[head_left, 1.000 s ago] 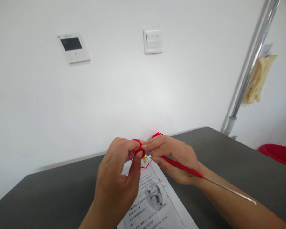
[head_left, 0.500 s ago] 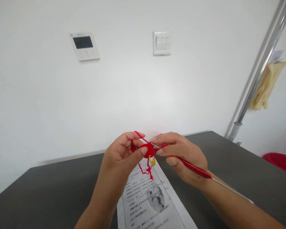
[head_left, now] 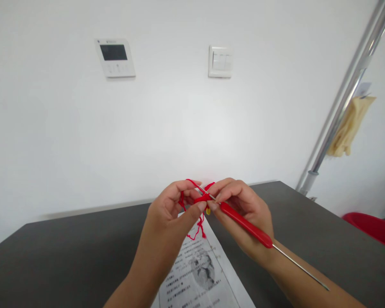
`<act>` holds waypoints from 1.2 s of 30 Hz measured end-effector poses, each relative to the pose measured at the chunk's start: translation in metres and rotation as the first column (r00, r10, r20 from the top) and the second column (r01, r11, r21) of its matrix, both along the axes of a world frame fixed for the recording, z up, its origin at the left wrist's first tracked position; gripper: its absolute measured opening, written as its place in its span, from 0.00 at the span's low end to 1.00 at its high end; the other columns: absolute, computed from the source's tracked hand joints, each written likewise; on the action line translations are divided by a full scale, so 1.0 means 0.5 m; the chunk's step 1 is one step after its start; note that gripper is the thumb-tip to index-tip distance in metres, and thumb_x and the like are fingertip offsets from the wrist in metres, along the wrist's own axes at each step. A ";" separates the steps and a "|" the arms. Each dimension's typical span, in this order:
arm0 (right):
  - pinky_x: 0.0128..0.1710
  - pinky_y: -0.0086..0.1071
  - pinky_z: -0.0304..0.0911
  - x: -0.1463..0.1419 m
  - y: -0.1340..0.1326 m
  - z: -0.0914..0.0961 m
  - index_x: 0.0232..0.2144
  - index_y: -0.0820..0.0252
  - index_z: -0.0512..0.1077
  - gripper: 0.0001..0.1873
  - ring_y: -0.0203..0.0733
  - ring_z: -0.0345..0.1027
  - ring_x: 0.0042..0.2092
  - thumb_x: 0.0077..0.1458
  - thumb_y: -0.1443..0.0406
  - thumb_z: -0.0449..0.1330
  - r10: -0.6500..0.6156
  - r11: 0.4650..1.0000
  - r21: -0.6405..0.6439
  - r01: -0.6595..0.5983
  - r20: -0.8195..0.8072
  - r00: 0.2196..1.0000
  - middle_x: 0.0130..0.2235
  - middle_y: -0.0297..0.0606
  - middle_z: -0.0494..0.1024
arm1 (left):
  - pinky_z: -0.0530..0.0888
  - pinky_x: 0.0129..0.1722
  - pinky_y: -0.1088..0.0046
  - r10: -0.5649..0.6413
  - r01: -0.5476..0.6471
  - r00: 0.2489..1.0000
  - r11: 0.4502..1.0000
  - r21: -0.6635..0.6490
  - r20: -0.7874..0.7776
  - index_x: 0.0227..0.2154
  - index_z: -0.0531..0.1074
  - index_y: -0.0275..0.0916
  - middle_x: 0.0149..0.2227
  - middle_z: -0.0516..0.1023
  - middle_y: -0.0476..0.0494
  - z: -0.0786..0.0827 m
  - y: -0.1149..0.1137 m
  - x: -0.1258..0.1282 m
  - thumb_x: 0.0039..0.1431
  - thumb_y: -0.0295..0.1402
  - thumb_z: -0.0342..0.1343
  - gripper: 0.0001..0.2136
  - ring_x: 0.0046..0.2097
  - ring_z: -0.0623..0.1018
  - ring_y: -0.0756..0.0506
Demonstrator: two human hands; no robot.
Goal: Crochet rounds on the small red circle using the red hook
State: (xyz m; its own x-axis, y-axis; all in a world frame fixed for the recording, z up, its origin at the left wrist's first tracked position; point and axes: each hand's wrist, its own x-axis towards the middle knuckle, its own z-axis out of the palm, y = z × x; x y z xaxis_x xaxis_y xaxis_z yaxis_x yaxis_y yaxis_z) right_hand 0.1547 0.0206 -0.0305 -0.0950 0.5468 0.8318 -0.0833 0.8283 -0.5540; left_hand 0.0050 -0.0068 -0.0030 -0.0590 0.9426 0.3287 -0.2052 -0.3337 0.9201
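Between thumb and fingers, my left hand [head_left: 176,211] pinches a small piece of red crochet work [head_left: 202,198]. Red yarn [head_left: 182,200] runs over its raised index finger, and a loose tail dangles below. My right hand [head_left: 248,209] grips a crochet hook [head_left: 247,224] by its red handle. The hook's thin metal front end passes at the top of the crochet work, close to the left index fingertip. A second metal end sticks out behind the handle over the right wrist. Under the work, a yellow stitch marker [head_left: 208,211] is mostly hidden by the fingers.
A printed sheet [head_left: 205,273] with text and a dark picture lies on the dark grey table [head_left: 83,256] below my hands. The white wall behind carries a panel [head_left: 115,58] and a switch [head_left: 220,61]. At right are a metal pole [head_left: 343,102], yellowish gloves [head_left: 351,126] and a red chair [head_left: 372,229].
The hook's tip has pushed left and up past the crochet work, and my right hand's grip shows more of the handle. The work has tilted, and the stitch marker is now mostly covered.
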 end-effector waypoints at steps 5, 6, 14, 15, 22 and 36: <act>0.37 0.28 0.72 -0.002 0.002 0.007 0.31 0.56 0.72 0.07 0.35 0.74 0.38 0.56 0.72 0.65 0.068 0.989 -0.124 -0.078 -0.083 0.994 0.36 0.35 0.78 | 0.75 0.34 0.82 0.012 -0.012 0.999 1.000 0.009 0.052 0.36 0.80 0.41 0.29 0.80 0.53 -0.006 0.004 0.007 0.49 0.26 0.68 0.10 0.32 0.78 0.53; 0.37 0.28 0.71 -0.003 0.002 0.007 0.31 0.56 0.72 0.07 0.35 0.74 0.38 0.56 0.72 0.65 0.074 0.986 -0.141 -0.087 -0.096 0.993 0.36 0.35 0.78 | 0.75 0.34 0.82 0.016 -0.017 0.998 1.000 0.009 0.057 0.36 0.80 0.41 0.28 0.80 0.54 -0.007 0.005 0.007 0.49 0.26 0.68 0.10 0.32 0.78 0.54; 0.33 0.27 0.68 -0.008 0.010 0.007 0.28 0.57 0.72 0.08 0.34 0.71 0.34 0.52 0.70 0.68 0.194 0.924 -0.284 -0.257 -0.231 0.953 0.33 0.33 0.78 | 0.75 0.33 0.81 -0.003 0.003 0.994 1.000 0.000 0.108 0.36 0.80 0.40 0.28 0.80 0.52 -0.015 0.013 0.007 0.48 0.27 0.69 0.10 0.30 0.78 0.53; 0.32 0.27 0.68 -0.009 0.013 0.007 0.27 0.57 0.73 0.08 0.33 0.71 0.33 0.51 0.69 0.69 0.223 0.904 -0.307 -0.297 -0.253 0.941 0.33 0.33 0.78 | 0.75 0.34 0.80 -0.003 0.005 0.993 1.000 -0.010 0.120 0.36 0.81 0.39 0.28 0.81 0.51 -0.014 0.013 0.007 0.48 0.27 0.70 0.11 0.31 0.78 0.53; 0.32 0.25 0.65 -0.021 0.021 0.005 0.24 0.58 0.71 0.14 0.32 0.69 0.31 0.45 0.67 0.74 0.436 0.658 -0.407 -0.634 -0.480 0.761 0.29 0.29 0.76 | 0.73 0.31 0.81 -0.186 0.229 0.933 0.967 -0.108 0.309 0.30 0.82 0.36 0.25 0.82 0.47 0.009 0.014 0.004 0.36 0.26 0.74 0.13 0.27 0.77 0.53; 0.35 0.33 0.70 0.002 0.021 0.004 0.30 0.55 0.69 0.08 0.38 0.71 0.37 0.55 0.70 0.64 0.105 0.994 0.007 -0.105 0.000 0.994 0.36 0.36 0.75 | 0.73 0.35 0.77 -0.110 0.142 0.973 0.979 -0.149 0.204 0.36 0.81 0.35 0.27 0.81 0.49 0.006 0.016 0.005 0.40 0.26 0.73 0.17 0.31 0.78 0.51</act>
